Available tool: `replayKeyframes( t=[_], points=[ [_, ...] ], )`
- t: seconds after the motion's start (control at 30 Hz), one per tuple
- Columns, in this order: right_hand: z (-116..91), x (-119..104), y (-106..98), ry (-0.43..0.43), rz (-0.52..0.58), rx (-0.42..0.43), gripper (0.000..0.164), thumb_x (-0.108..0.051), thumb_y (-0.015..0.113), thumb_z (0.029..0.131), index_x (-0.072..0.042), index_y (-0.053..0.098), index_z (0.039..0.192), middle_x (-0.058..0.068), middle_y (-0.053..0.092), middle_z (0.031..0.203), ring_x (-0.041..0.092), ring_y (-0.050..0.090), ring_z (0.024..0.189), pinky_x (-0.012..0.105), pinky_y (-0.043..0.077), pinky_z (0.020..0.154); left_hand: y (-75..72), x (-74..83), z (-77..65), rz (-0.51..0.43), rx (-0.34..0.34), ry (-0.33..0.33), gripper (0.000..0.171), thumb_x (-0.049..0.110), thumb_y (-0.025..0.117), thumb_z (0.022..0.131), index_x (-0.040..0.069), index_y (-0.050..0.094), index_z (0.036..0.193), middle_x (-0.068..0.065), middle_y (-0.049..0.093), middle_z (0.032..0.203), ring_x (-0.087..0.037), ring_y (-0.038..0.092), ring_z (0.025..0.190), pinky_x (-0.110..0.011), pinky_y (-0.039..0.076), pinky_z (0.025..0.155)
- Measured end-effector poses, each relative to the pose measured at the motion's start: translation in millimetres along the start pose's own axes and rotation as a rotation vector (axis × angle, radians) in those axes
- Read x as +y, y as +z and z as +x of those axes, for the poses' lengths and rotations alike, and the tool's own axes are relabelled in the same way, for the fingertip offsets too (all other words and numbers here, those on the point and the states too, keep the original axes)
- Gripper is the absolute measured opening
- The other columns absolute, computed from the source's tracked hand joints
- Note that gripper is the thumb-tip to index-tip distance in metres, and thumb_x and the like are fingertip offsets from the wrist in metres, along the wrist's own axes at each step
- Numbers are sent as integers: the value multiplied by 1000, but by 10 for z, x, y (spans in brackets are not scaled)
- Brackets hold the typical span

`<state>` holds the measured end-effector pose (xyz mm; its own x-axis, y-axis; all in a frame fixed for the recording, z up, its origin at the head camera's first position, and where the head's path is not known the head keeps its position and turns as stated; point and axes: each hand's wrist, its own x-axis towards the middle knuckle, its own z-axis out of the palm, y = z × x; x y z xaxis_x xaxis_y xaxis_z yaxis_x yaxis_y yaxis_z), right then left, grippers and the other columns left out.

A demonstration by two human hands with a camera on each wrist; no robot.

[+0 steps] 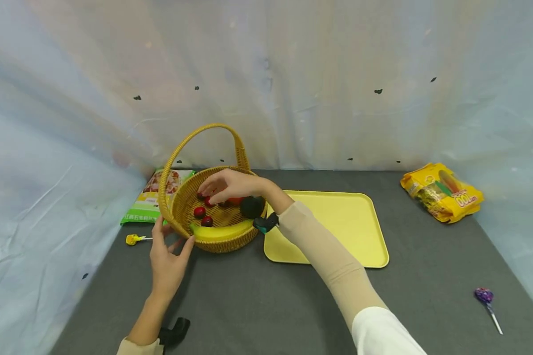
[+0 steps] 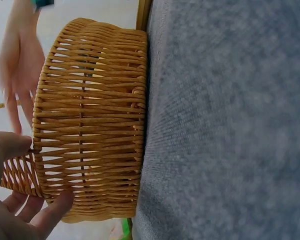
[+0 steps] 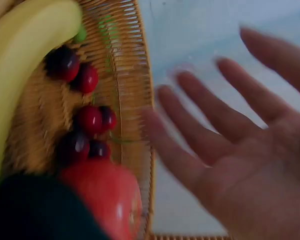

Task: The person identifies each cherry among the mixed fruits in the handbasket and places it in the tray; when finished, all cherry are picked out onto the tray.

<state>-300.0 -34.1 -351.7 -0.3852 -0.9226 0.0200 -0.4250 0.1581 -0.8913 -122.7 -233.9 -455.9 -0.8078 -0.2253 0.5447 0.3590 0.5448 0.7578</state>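
Observation:
My left hand (image 1: 168, 261) grips the near left side of a wicker basket (image 1: 222, 245). In the left wrist view its thumb (image 2: 15, 144) is at the rim and its fingers lie round the handle's base. Over the basket hovers my right hand (image 1: 235, 186), its fingers spread and nothing held in the right wrist view. Inside lie a yellow banana (image 1: 224, 232) along the near wall, several dark red cherries (image 3: 90, 120), a red apple (image 3: 107, 195) and a dark round thing (image 1: 251, 207). My right hand partly covers the fruit in the head view.
A yellow tray (image 1: 346, 222) lies right of the basket. Behind it at left is a green-and-white food packet (image 1: 144, 202), with a yellow lollipop (image 1: 134, 239) nearby. A yellow packet (image 1: 444, 193) and a purple lollipop (image 1: 484, 296) lie far right. A curtain borders the table.

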Motion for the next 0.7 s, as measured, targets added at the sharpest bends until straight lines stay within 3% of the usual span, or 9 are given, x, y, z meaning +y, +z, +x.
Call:
replayKeyframes(
  t=[0.1,0.2,0.3,0.43,0.7],
  points=[
    [245,-6,94,107,-13,-103,46,-20,67,98,-6,55,140,12,59,137,19,57,122,32,57,90,-6,76,3,-10,-5,-4,89,-12,73,85,3,22,156,-27,48,126,-34,50,117,-7,49,88],
    [402,51,196,212,2,-168,52,-27,66,98,-9,52,145,12,55,142,13,56,121,42,53,100,-19,125,-8,-24,-6,2,88,-14,71,85,1,23,156,-30,48,126,-35,49,118,-7,50,89],
    [473,141,274,285,50,-194,56,-27,65,99,-7,48,148,11,51,146,12,55,122,52,45,109,-1,61,-26,-25,2,12,90,-14,72,84,4,23,156,-27,49,126,-33,49,118,-7,49,88],
    [512,220,332,320,72,-201,57,-26,65,99,-4,46,148,8,57,139,13,57,118,48,43,111,11,-56,-8,-25,2,13,91,-12,74,83,7,24,157,-25,49,126,-32,50,118,-6,49,87],
    [538,350,404,391,101,-229,54,-21,66,98,-4,49,147,-1,62,123,15,59,113,44,48,107,-16,293,-7,-28,2,43,85,-18,70,84,-1,25,154,-32,48,123,-23,49,116,-6,48,89]
  ],
)
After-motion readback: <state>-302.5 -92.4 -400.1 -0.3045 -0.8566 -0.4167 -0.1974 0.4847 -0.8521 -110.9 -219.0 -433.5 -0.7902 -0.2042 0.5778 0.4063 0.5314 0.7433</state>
